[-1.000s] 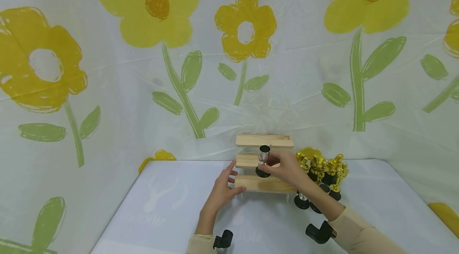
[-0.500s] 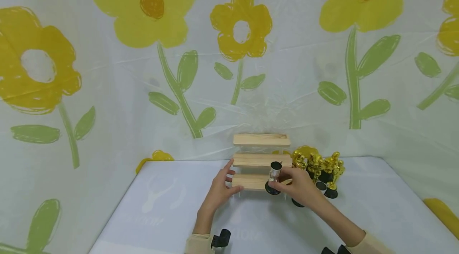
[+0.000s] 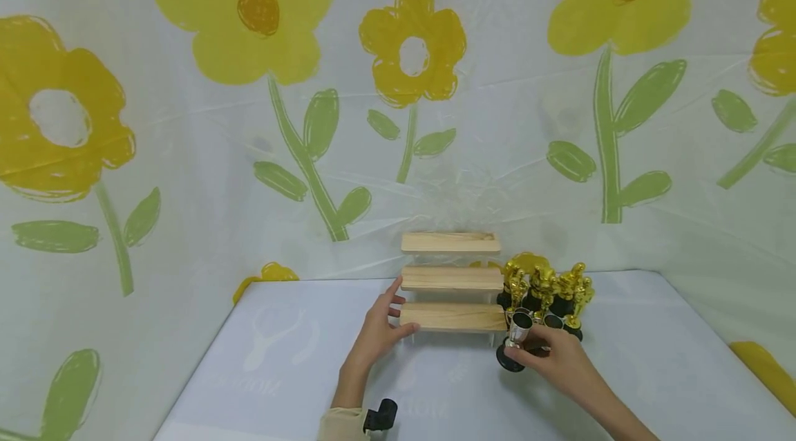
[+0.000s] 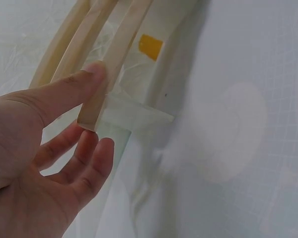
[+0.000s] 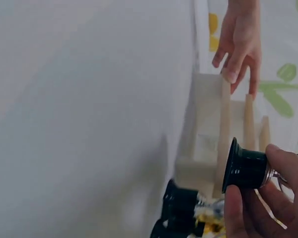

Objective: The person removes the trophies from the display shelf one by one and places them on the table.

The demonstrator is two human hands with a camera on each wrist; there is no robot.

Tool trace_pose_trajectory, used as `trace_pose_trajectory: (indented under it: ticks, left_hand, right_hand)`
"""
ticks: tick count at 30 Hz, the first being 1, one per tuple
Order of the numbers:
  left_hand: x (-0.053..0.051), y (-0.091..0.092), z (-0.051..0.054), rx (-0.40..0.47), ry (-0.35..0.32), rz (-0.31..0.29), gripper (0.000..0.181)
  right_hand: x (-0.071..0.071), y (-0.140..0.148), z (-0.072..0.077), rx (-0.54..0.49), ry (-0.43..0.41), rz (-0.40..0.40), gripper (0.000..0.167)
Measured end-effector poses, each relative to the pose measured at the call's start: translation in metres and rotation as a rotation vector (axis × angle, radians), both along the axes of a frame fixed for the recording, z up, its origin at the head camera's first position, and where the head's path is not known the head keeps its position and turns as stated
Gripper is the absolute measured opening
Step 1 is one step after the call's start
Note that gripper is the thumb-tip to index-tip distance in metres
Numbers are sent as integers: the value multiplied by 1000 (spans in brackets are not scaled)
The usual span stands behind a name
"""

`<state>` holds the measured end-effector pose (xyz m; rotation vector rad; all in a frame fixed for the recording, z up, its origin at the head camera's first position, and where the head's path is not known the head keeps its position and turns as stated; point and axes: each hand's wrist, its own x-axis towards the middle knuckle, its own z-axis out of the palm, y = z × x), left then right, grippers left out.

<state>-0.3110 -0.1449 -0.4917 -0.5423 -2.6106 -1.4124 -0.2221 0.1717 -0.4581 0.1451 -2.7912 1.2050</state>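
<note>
A three-tier wooden display shelf (image 3: 452,316) stands near the back of the table. My left hand (image 3: 376,330) holds its left end; in the left wrist view the thumb lies on the front board (image 4: 114,64) and the other fingers bend around the board's end. My right hand (image 3: 562,358) pinches a small silver trophy cup (image 3: 519,327) by the stem just above its black base (image 5: 246,166). The trophy is slightly tilted, in front of the shelf's right end. Gold figurine trophies (image 3: 569,285) with black bases cluster right of the shelf.
Another cup trophy (image 3: 553,321) stands behind my right hand, partly hidden. The white table (image 3: 298,358) meets a hanging flower-print sheet (image 3: 497,116) behind the shelf. A black wrist mount (image 3: 381,416) sits on the left sleeve.
My right hand has carried the silver trophy cup from in front of the shelf's boards down and right, beside the other trophies. The left hand has stayed on the shelf's left end.
</note>
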Motion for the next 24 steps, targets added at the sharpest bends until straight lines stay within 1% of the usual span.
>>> trace_pose_trajectory:
  ticks: [4,8,16,24]
  left_hand:
    - [1,-1,1,0,-2,1,94]
    - [1,-1,2,2,1,-1,93]
    - [0,-2,2,7,-7,-11,92]
    - [1,-1,2,8,-17,-14,92]
  right_hand:
    - [9,16,-5,28,-27,-50,28]
    - [14,34,-8,87,-32,-79,28]
    - [12,70,-17,186,-37,-119,33]
    - [10,91,-25,201,-12,-143,35]
